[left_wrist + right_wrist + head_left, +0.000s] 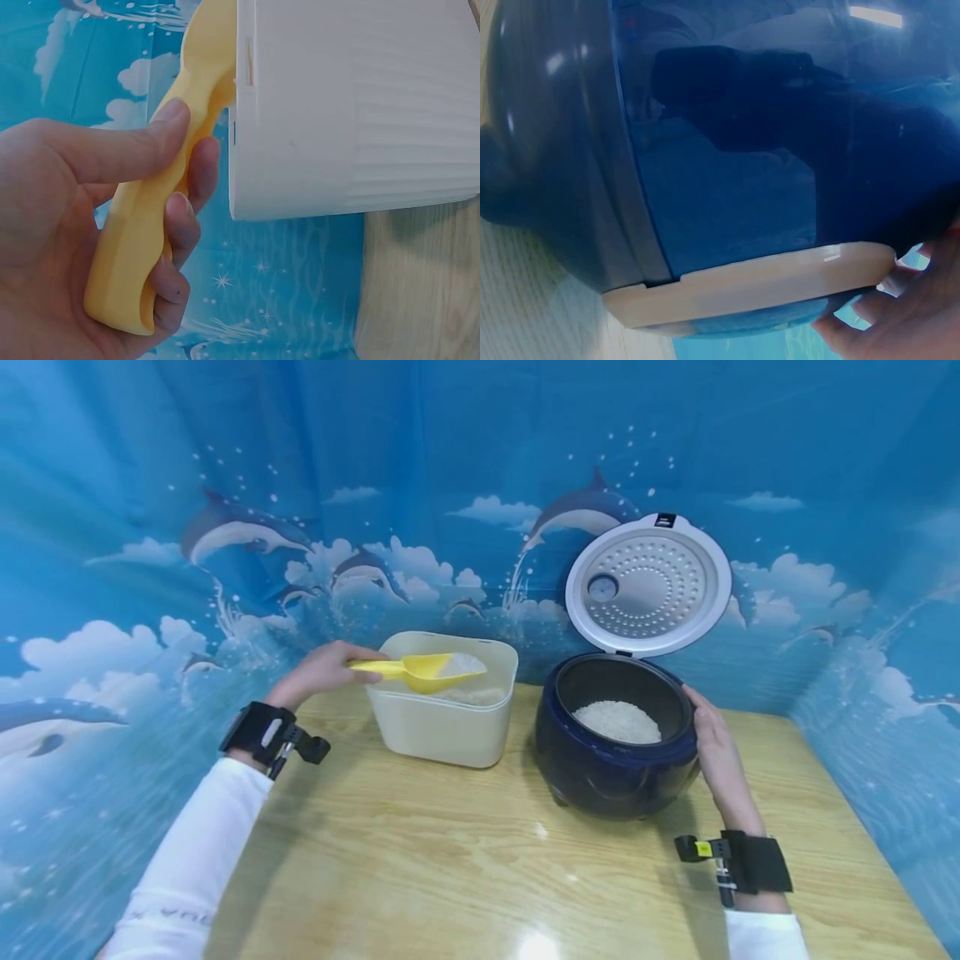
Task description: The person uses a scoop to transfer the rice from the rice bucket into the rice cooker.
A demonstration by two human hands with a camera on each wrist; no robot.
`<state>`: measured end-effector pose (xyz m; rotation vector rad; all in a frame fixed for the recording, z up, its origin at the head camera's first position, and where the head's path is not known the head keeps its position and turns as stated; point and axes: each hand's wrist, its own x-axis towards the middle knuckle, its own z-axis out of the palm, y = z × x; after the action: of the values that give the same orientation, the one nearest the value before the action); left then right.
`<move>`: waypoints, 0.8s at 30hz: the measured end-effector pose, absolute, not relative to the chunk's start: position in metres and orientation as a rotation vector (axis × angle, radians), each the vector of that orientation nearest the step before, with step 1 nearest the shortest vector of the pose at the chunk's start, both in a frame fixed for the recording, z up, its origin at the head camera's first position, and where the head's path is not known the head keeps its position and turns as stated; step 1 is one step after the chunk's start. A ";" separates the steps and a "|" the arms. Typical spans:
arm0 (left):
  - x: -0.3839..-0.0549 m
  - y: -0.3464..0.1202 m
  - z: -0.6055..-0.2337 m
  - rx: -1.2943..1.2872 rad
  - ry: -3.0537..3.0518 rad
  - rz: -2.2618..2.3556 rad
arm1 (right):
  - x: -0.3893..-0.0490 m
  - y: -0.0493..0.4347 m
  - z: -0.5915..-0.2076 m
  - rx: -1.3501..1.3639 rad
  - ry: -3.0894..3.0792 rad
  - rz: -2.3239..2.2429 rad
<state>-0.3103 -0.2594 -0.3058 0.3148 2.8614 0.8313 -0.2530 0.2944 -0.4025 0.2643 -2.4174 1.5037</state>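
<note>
My left hand (327,670) grips the handle of a yellow scoop (422,672), its fingers and thumb wrapped round it in the left wrist view. White rice (462,665) lies in the scoop's bowl, which is above the opening of a cream-white bin (442,731). More rice is visible inside that bin. My right hand (716,739) rests against the right side of a dark blue rice cooker (615,781), near its rim. Inside the cooker's dark pot is a heap of white rice (618,722). In the right wrist view, the fingertips touch the cooker's edge.
The cooker's lid (648,585) stands raised at the back. Bin and cooker sit side by side on a wood-grain table (450,860). A blue curtain with dolphins (480,468) hangs behind and at both sides.
</note>
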 end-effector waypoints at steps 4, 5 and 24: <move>-0.305 -0.263 -0.312 0.273 2.866 0.924 | -0.253 0.295 -0.403 0.253 -2.411 1.526; -0.303 -0.263 -0.314 0.267 2.870 0.951 | -0.253 0.295 -0.403 0.253 -2.409 1.533; -0.280 -0.245 -0.348 0.209 2.920 1.347 | -0.251 0.294 -0.404 0.263 -2.403 1.520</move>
<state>-0.2802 -0.2452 -0.3480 0.2085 2.9196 1.3473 -0.2513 0.2939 -0.4043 0.2632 -2.4031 1.5204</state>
